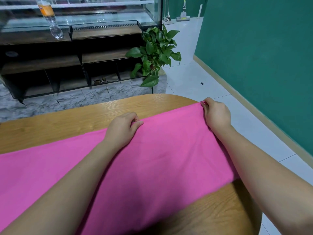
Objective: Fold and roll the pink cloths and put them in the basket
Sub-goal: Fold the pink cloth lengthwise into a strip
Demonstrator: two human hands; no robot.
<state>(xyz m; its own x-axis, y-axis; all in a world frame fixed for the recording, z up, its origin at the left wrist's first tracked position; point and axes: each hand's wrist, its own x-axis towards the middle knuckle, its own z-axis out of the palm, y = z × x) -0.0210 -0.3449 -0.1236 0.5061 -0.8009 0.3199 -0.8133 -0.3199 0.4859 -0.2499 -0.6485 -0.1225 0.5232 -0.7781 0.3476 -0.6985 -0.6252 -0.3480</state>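
Pinching the far edge of the pink cloth (152, 158) spread across the counter (81, 116): left hand (122, 128) at 12 o'clock, right hand (216, 114) at 2. Draw evenly toward 6 o'clock, fingers (138, 123) clamped, matching hems.

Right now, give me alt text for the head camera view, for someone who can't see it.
The left hand and right hand pinch the far edge of a pink cloth spread across a wooden table. A leafy plant stands beyond it.

Pink cloth (152, 158): plain, smooth, spread flat across wooden counter (76, 116); far edge pinched, slightly raised.
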